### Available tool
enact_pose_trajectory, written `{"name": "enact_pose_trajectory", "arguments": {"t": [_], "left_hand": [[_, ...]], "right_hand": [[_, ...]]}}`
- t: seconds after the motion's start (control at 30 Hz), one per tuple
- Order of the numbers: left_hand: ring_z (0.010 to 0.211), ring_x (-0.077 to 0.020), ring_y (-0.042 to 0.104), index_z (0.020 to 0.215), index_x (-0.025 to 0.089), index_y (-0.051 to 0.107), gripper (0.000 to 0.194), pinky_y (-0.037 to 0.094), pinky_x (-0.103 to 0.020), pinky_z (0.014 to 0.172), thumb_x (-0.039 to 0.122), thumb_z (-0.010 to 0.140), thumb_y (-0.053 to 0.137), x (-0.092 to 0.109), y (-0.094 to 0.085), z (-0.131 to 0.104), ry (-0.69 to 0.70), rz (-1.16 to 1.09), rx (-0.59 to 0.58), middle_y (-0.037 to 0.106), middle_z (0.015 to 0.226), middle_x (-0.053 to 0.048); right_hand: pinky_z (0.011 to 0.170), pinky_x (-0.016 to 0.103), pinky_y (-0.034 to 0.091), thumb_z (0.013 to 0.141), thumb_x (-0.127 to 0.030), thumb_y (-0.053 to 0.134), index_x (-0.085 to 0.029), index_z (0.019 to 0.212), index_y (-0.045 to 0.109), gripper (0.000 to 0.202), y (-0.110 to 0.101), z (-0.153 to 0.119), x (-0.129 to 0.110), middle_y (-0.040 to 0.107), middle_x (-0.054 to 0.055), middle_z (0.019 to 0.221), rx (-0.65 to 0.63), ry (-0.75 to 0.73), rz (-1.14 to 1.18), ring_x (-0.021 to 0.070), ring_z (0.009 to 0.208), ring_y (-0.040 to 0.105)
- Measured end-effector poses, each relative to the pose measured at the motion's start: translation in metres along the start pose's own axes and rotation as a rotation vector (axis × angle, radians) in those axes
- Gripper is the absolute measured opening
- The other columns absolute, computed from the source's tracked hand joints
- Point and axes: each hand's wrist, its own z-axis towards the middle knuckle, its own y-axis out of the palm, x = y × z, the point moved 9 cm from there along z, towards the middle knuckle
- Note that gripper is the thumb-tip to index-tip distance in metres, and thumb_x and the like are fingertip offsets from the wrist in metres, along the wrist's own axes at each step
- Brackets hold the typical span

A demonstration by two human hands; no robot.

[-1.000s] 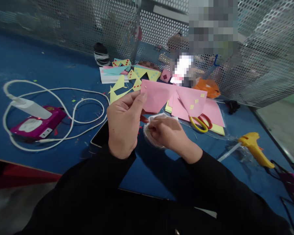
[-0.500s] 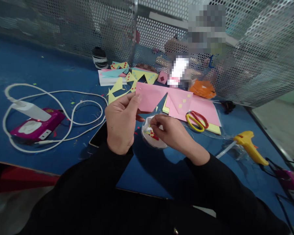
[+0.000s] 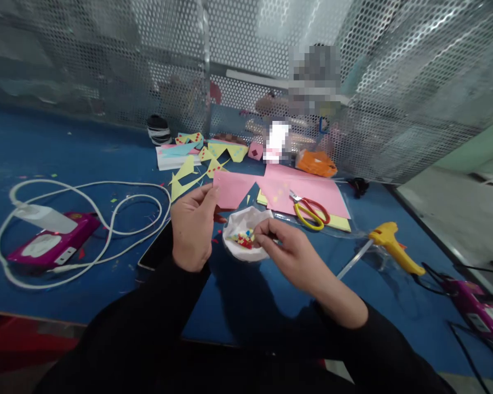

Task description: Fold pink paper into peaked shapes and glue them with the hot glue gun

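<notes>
Between thumb and fingers, my left hand holds a notched pink paper piece above the table. My right hand is at the right rim of a white lined bowl, its thumb and index finger pinched together. Small red, yellow and blue paper bits lie inside the bowl. Whatever the right fingertips grip, if anything, is too small to make out. Behind that hand, red and yellow scissors rest on a stack of pink and yellow sheets.
A yellow glue gun lies at right. On the left are a purple power strip and a looped white cable. Cut yellow papers, an orange packet and a lit phone sit near the mesh partition.
The camera view has shifted, so the table appears lower. My right hand has drawn slightly right from over the bowl, showing more of its bits. The left hand still holds the pink paper.
</notes>
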Motion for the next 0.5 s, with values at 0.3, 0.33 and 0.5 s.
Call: {"name": "enact_pose_trajectory", "arguments": {"t": [0.3, 0.33, 0.5], "left_hand": [[0.048, -0.0078, 0.053, 0.090, 0.016, 0.080, 0.030, 0.045, -0.017, 0.044, 0.039, 0.072, 0.081, -0.008, 0.036, -0.028, -0.160, 0.103, -0.318, 0.071, 0.066, 0.000], [0.048, -0.0070, 0.052, 0.092, 0.016, 0.081, 0.030, 0.045, -0.017, 0.044, 0.040, 0.073, 0.080, -0.008, 0.041, -0.033, -0.172, 0.123, -0.363, 0.071, 0.067, 0.000], [0.051, -0.0056, 0.049, 0.093, 0.021, 0.082, 0.023, 0.044, -0.014, 0.045, 0.038, 0.080, 0.075, -0.011, 0.062, -0.055, -0.177, 0.253, -0.587, 0.069, 0.068, 0.002]], "right_hand": [[0.081, 0.029, 0.046, 0.098, -0.013, 0.045, -0.023, 0.098, 0.054, 0.013, -0.043, -0.041, -0.053, 0.062, 0.003, 0.096, 0.200, -0.302, -0.136, 0.0147, 0.092, 0.060], [0.085, 0.029, 0.046, 0.098, -0.013, 0.045, -0.023, 0.097, 0.054, 0.013, -0.050, -0.040, -0.053, 0.063, 0.004, 0.100, 0.245, -0.312, -0.158, 0.0151, 0.097, 0.060], [0.097, 0.036, 0.043, 0.095, -0.017, 0.049, -0.021, 0.090, 0.058, 0.012, -0.066, -0.023, -0.025, 0.065, 0.009, 0.117, 0.245, -0.196, -0.147, 0.0196, 0.118, 0.058]]}}
